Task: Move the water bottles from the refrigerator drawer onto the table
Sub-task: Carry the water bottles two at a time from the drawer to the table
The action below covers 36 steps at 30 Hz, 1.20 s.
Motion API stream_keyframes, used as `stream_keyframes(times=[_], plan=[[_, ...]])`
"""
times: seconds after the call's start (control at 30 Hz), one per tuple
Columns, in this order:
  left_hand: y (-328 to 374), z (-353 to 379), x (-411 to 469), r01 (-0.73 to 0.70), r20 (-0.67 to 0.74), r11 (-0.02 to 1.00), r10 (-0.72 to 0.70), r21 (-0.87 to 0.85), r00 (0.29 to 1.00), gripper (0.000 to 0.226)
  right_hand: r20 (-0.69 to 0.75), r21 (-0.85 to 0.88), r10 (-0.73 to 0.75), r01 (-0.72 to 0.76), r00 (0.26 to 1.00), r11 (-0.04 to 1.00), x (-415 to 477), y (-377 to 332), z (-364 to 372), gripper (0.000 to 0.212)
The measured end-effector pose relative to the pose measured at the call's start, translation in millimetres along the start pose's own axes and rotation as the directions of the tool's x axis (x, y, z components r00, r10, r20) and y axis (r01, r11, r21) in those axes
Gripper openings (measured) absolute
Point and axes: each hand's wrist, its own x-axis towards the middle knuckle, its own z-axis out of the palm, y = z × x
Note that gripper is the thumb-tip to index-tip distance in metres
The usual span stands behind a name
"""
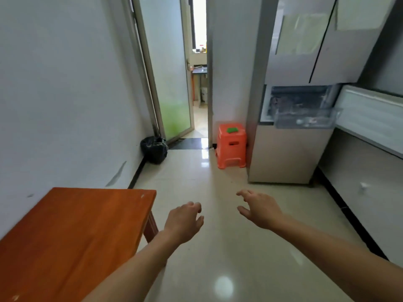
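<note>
The grey refrigerator (290, 153) stands at the right with a middle compartment open. Its clear plastic drawer (307, 118) is pulled out toward me; blurred contents show through it, and I cannot make out single bottles. An orange-brown wooden table (72, 234) fills the lower left, its top bare. My left hand (185, 221) and my right hand (259, 209) reach forward over the floor between table and refrigerator, both empty with loosely spread fingers, well short of the drawer.
An orange plastic stool (232, 147) with a green item on top stands left of the refrigerator. A black rubbish bag (154, 149) sits in the corner by a glass door (172, 83). The open refrigerator door (370, 118) juts out at the right. Glossy tiled floor lies ahead.
</note>
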Motion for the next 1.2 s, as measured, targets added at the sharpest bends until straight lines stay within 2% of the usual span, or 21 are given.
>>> stream_keyframes(times=[0.17, 0.37, 0.57, 0.77, 1.07, 1.2], plan=[[33.3, 18.4, 110.3, -0.125, 0.056, 0.991, 0.122, 0.055, 0.991, 0.032, -0.017, -0.001, 0.133, -0.133, 0.991, 0.991, 40.7, 84.9, -0.9, 0.049], [68.4, 19.3, 266.4, -0.259, 0.076, 0.965, 0.256, 0.028, 0.964, 0.030, -0.050, 0.025, 0.297, -0.296, 0.954, 0.955, 124.2, 182.0, -23.2, 0.048], [116.9, 5.3, 409.4, -0.416, 0.093, 0.909, 0.412, 0.033, 0.907, 0.026, -0.102, 0.065, 0.439, -0.434, 0.893, 0.899, 183.3, 267.7, -54.3, 0.047], [183.0, 40.7, 513.4, -0.530, 0.178, 0.846, 0.513, 0.060, 0.840, 0.026, -0.075, 0.065, 0.537, -0.534, 0.840, 0.843, 218.6, 367.0, -54.8, 0.047], [290.6, 78.0, 680.6, -0.513, 0.244, 0.856, 0.485, 0.065, 0.840, 0.028, -0.052, 0.086, 0.553, -0.548, 0.831, 0.832, 311.5, 555.9, -70.4, 0.045], [319.2, 81.5, 743.2, -0.490, 0.218, 0.869, 0.467, 0.064, 0.857, 0.027, -0.055, 0.113, 0.531, -0.523, 0.846, 0.845, 362.4, 623.5, -96.1, 0.044]])
